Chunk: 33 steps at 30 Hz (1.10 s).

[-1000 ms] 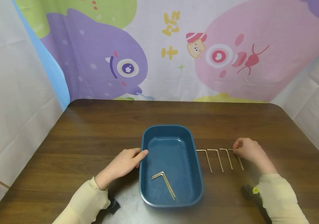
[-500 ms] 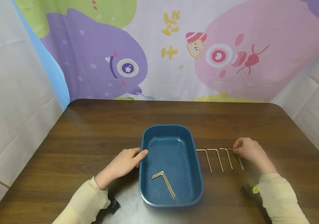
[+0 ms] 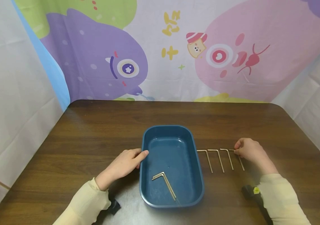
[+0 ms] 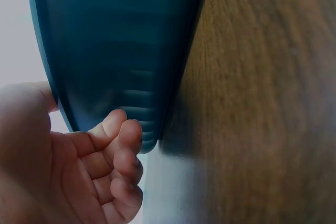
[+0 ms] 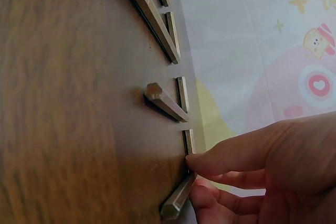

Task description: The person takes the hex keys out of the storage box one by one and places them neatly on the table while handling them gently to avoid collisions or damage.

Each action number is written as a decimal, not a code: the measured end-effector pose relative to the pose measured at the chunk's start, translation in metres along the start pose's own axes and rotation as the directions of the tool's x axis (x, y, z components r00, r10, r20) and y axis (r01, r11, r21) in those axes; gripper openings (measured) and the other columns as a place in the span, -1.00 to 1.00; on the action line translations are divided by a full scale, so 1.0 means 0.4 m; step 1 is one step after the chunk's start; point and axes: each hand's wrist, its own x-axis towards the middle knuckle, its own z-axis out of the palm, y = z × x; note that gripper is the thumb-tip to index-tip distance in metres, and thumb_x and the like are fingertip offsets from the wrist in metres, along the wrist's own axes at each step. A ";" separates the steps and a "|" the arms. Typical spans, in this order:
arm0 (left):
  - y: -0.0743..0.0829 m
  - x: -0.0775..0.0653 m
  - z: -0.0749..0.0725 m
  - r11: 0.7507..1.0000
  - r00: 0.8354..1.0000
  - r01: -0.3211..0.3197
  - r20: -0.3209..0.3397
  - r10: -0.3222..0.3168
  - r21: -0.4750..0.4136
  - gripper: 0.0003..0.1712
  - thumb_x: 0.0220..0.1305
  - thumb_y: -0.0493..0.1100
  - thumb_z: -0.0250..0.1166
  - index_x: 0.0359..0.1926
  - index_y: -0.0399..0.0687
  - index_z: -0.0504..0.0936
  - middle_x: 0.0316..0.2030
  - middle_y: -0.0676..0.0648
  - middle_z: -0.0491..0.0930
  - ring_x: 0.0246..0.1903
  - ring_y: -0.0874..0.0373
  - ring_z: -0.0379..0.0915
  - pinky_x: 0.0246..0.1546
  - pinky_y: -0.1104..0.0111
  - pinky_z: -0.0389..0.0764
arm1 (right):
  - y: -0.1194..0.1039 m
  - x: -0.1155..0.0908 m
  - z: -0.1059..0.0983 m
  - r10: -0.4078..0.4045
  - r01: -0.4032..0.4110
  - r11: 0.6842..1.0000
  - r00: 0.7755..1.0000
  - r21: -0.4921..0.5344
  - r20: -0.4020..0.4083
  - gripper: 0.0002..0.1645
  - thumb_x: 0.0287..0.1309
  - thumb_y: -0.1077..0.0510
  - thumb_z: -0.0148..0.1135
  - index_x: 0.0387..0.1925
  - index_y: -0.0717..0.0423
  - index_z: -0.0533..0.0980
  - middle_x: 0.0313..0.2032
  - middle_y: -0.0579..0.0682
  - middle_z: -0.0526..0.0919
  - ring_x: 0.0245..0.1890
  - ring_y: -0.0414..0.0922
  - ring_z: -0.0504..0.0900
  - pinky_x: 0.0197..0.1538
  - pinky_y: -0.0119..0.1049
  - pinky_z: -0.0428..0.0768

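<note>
My left hand (image 3: 124,164) grips the left rim of a blue plastic basin (image 3: 174,161), thumb over the edge. In the left wrist view its curled fingers (image 4: 128,163) lie against the outer wall. Inside the basin, near the front, are two L-shaped hex keys (image 3: 165,182) side by side. To the right, several more hex keys (image 3: 220,161) lie in a row on the table. At the rightmost hex key (image 5: 178,198) my right hand (image 3: 251,153) pinches the bend between thumb and fingertips; that key still lies along the tabletop. The fingers hide part of its short arm.
A dark wooden table (image 3: 106,125) carries everything. Behind it hangs a cartoon-printed cloth (image 3: 174,78), with pale cloth on both sides. The row's leftmost hex key (image 3: 209,161) lies close to the basin's right wall.
</note>
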 end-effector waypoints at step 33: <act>0.000 0.000 0.000 1.000 1.000 0.003 -0.001 -0.003 -0.003 -0.49 0.30 0.27 -0.10 -0.58 0.06 0.44 -0.68 0.06 0.43 -0.67 0.22 0.26 -0.56 0.37 0.28 | -0.110 -0.046 -0.013 -0.117 0.111 0.993 0.986 -0.050 -0.123 -0.72 0.06 0.05 0.18 -0.32 0.20 0.47 -0.49 0.02 0.52 -0.51 -0.10 0.46 -0.45 -0.25 0.34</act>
